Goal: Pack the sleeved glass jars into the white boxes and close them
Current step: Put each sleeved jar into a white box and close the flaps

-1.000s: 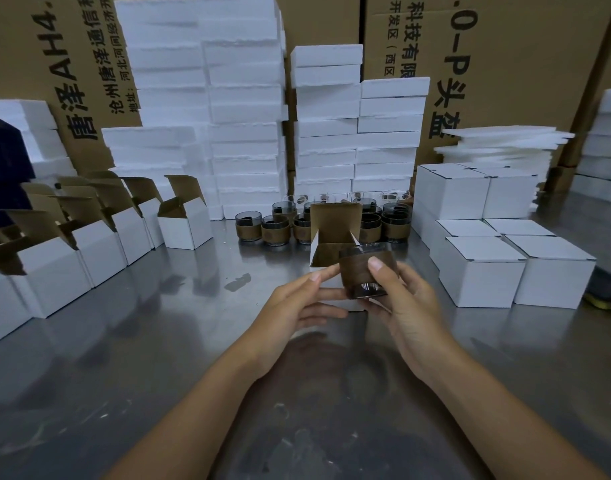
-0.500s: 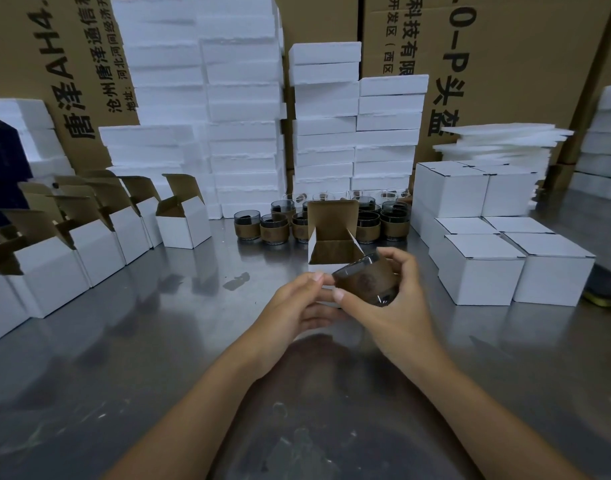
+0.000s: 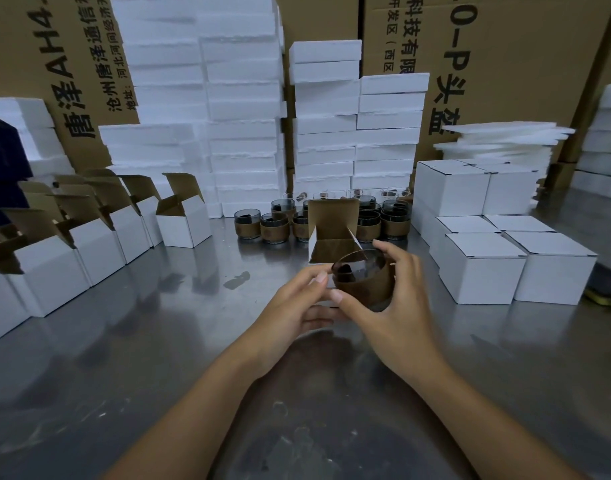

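My right hand (image 3: pixel 397 299) grips the sleeved glass jar (image 3: pixel 363 282) just in front of the open white box (image 3: pixel 326 249), tilted; my left hand (image 3: pixel 297 306) steadies the box's near side on the steel table (image 3: pixel 124 341)

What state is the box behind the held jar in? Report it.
Open: the white box has its lid flap standing upright, brown inside visible. The jar in the right hand is still outside it.

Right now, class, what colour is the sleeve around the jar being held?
Brown, like cardboard, wrapping the dark glass jar in the right hand; the head view shows it.
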### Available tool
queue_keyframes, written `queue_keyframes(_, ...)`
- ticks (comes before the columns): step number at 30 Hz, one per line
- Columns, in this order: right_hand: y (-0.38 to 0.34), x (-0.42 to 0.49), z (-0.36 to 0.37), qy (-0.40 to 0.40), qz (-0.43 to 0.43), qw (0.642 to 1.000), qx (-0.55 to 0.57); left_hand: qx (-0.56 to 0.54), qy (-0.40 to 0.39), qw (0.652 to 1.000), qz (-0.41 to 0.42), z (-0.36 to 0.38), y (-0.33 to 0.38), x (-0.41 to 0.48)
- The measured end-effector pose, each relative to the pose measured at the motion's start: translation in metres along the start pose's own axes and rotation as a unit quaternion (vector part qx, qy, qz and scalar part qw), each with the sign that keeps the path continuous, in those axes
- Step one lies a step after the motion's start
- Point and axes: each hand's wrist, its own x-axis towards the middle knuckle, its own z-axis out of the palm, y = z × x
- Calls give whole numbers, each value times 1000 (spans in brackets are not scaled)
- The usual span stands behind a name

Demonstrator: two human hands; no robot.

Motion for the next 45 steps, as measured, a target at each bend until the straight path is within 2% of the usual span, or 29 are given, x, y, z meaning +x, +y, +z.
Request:
queue_keyframes(7,-1,0,-1,-5,-44,999,-3,-11,53,997,50,0,4,-2)
queue_keyframes(13,-4,-1,1,1,-41,999,16,-1,100,991,92,1,3,-1)
queue_keyframes(22,-4,-2,1,-5,-59,998,6,22,110,988,105,2,2,-2)
queue_keyframes(26,-7,0,-1,-16,-17,999,32,24,94,992,82,2,5,-2)
queue_keyframes(30,-7,3,-3,-27,61,994,90,47,63,995,61,1,5,-2)
queue_keyframes(34,-5,7,-2,-24,147,974,170,60,50,996,52,2,5,-4)
queue_keyframes(39,-1,11,-1,-32,235,947,218,66,42,995,64,3,5,-5)
queue_keyframes(45,-7,12,-1,-42,309,925,218,89,61,993,55,2,1,-2)
